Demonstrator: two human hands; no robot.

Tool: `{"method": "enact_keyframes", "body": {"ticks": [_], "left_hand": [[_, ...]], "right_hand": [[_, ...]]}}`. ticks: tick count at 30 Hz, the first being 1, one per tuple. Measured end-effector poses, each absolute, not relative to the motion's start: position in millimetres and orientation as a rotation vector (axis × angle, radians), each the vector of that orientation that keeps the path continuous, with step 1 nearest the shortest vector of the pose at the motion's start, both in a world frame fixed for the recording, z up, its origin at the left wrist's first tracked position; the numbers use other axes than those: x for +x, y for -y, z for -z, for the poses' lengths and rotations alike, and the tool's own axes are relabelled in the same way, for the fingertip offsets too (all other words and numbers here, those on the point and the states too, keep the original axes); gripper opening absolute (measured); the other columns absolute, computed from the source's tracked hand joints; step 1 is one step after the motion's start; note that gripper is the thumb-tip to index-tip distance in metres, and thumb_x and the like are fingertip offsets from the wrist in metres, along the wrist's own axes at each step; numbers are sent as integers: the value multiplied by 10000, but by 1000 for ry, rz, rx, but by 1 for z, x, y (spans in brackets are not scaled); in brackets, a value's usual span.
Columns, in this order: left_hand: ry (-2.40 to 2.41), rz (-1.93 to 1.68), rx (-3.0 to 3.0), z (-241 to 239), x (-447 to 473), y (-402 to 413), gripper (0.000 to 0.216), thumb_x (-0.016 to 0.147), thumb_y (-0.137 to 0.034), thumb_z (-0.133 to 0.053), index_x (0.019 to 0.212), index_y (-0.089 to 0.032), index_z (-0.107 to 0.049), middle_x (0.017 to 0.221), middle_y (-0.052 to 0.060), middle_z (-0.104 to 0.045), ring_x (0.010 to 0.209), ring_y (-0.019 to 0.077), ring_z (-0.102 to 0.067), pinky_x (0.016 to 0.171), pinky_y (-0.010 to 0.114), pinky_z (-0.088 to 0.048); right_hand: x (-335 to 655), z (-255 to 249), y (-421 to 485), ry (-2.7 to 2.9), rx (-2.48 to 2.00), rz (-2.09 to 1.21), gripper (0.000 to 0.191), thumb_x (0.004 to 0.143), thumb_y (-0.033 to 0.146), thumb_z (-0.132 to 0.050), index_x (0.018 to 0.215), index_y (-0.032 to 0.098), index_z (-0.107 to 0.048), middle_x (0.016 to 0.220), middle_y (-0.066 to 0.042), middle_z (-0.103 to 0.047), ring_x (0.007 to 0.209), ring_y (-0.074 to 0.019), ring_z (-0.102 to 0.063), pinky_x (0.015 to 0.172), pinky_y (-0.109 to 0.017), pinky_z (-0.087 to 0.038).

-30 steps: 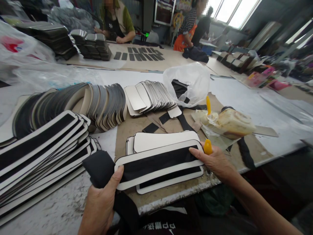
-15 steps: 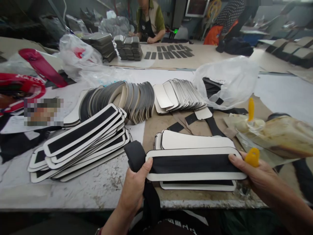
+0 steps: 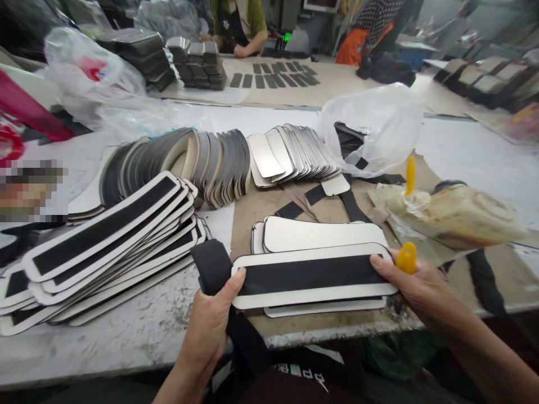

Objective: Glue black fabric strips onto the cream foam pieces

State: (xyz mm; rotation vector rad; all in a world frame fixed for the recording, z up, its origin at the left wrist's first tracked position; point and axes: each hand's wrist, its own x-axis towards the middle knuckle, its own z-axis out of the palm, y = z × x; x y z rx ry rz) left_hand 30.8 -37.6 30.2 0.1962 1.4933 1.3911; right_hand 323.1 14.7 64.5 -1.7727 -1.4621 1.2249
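My left hand (image 3: 208, 328) grips the left end of a long white panel (image 3: 314, 275), thumb on the black fabric strip that runs along its middle and hangs off past the table edge. My right hand (image 3: 415, 286) presses the panel's right end with its fingers and also holds a yellow-handled tool (image 3: 406, 258). Under the panel lie more white panels (image 3: 320, 234) on brown cardboard.
A fanned stack of finished black-striped panels (image 3: 105, 247) lies at left. Behind are rows of grey curved pieces (image 3: 202, 163) and white pieces (image 3: 295, 154), a clear plastic bag (image 3: 374, 126), and a glue pot (image 3: 458, 216) with a yellow brush. Other people work at the far table.
The view has shifted slightly; both hands keep their hold on the same panel, which stays at the table's near edge.
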Motion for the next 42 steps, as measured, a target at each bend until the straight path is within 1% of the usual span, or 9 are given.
{"method": "enact_keyframes", "body": {"ticks": [5, 11, 14, 19, 23, 27, 31, 37, 42], "left_hand": [[-1410, -1376, 97, -38, 32, 35, 427, 645, -177, -768, 1058, -145, -663, 867, 56, -732, 808, 246, -695, 734, 321, -583], [-1446, -1331, 40, -37, 31, 35, 385, 693, -129, -712, 1074, -155, -662, 856, 57, -731, 748, 227, -700, 702, 318, -591], [-1491, -1350, 81, -34, 32, 38, 375, 678, -152, -741, 1045, -176, -671, 843, 30, -730, 749, 226, -699, 727, 331, -591], [-1644, -1318, 104, -34, 32, 44, 281, 656, -205, -788, 918, -188, -689, 820, -2, -726, 877, 232, -684, 823, 312, -562], [-1607, -1269, 65, -34, 31, 47, 344, 712, -186, -738, 1047, -217, -670, 893, 7, -730, 938, 233, -668, 842, 320, -552], [-1499, -1270, 74, -28, 31, 50, 467, 709, -208, -741, 1158, -260, -625, 966, 6, -726, 945, 242, -666, 834, 349, -556], [-1383, -1330, 191, -22, 33, 57, 510, 696, -299, -766, 1176, -214, -619, 1009, 37, -717, 1016, 248, -637, 882, 331, -525], [-1379, -1348, 209, -21, 33, 62, 472, 739, -463, -700, 1092, -153, -663, 993, 92, -718, 982, 279, -649, 844, 366, -539], [-1428, -1332, 380, -23, 32, 66, 536, 642, -290, -812, 1131, -159, -637, 967, 67, -725, 934, 267, -666, 848, 367, -538]], "right_hand": [[320, -60, -11, 1146, -1685, -1533, 384, 758, 537, -663, 789, 164, -579, 594, 22, -503, 476, -93, -411, 391, -197, -343], [322, -55, -9, 1130, -1632, -1545, 365, 761, 517, -671, 797, 167, -575, 583, 38, -455, 467, -77, -363, 380, -185, -297], [323, -57, -8, 1263, -1637, -1509, 353, 805, 521, -613, 798, 170, -581, 614, 22, -491, 498, -97, -408, 414, -203, -345], [325, -59, -1, 1557, -1614, -1320, 307, 859, 471, -558, 809, 169, -580, 749, -6, -575, 675, -144, -516, 629, -240, -447], [325, -54, 5, 1477, -1645, -1361, 326, 851, 492, -563, 809, 169, -569, 630, 40, -494, 502, -91, -396, 483, -215, -374], [323, -50, 10, 1300, -1602, -1499, 342, 818, 512, -595, 771, 176, -560, 570, 49, -459, 458, -83, -338, 426, -209, -326], [324, -45, 16, 1180, -1692, -1518, 363, 769, 539, -632, 738, 189, -540, 604, 20, -526, 493, -111, -426, 444, -218, -371], [332, -26, 19, 1324, -1880, -1346, 416, 749, 598, -614, 736, 191, -529, 530, 47, -433, 455, -111, -388, 394, -218, -334], [334, -20, 20, 1430, -1896, -1294, 398, 777, 591, -571, 739, 195, -549, 545, 36, -467, 461, -123, -408, 410, -238, -352]]}}
